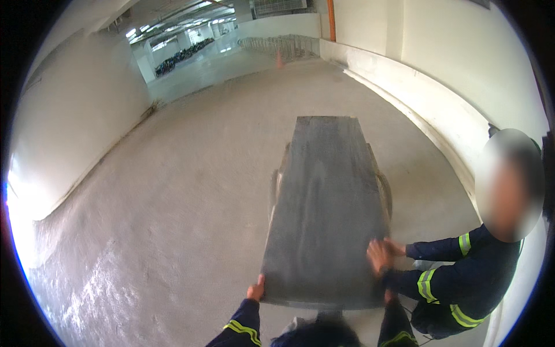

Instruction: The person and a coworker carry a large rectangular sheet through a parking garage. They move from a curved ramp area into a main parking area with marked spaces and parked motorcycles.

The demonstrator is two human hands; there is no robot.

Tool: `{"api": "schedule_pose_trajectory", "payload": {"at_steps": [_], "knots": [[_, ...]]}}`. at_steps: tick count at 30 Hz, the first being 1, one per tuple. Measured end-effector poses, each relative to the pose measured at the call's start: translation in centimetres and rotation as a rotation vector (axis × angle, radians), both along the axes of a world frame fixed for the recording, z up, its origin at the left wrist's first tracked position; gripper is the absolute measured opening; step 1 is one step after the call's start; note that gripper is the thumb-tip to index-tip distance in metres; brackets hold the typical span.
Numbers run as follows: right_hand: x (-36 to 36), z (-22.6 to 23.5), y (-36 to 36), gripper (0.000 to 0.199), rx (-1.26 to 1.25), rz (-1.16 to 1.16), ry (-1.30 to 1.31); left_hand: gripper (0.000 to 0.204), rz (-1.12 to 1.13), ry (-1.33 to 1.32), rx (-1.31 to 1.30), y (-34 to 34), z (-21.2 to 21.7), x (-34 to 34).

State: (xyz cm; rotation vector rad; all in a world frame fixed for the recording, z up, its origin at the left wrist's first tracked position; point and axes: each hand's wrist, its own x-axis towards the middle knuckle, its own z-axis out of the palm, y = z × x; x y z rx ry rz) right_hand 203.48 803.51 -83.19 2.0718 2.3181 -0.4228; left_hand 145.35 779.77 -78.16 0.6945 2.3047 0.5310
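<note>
A long dark grey slab or board (326,214) lies in front of me, stretching away from my body. Curved parts (386,191) that look like wheels or a cart frame show along its sides; what bears it underneath is hidden. My left hand (256,288) is closed round the near left corner, thumb along the edge. At the near right corner is my right hand (390,296), mostly covered by a co-worker's sleeve, so its fingers cannot be made out. The co-worker's hands (381,255) rest on the slab's right edge, slightly blurred.
To the right, close by, stands the co-worker (462,277) in dark clothing with reflective bands. A pale wall with a low ledge (416,101) curves along the right. Another wall (81,115) bounds the left. Grey concrete floor (185,191) runs toward an orange cone (279,59) and racks.
</note>
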Motion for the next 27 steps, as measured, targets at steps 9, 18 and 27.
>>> {"api": "schedule_pose_trajectory", "payload": {"at_steps": [9, 18, 27], "knots": [[-21.8, 8.3, 16.9, 0.080, 0.339, 0.469, -0.651, 0.098, 0.220, -0.162, 0.097, 4.1, 3.2, -7.4], [-24.1, -4.0, 17.4, 0.069, 0.141, 0.355, -0.073, 0.096, 0.131, -0.114, 0.045, 8.2, -4.7, -16.0], [-25.5, -14.0, 22.9, 0.034, 0.006, -0.029, 0.187, 0.085, 0.019, 0.047, -0.067, 20.5, -11.6, -26.0]]}}
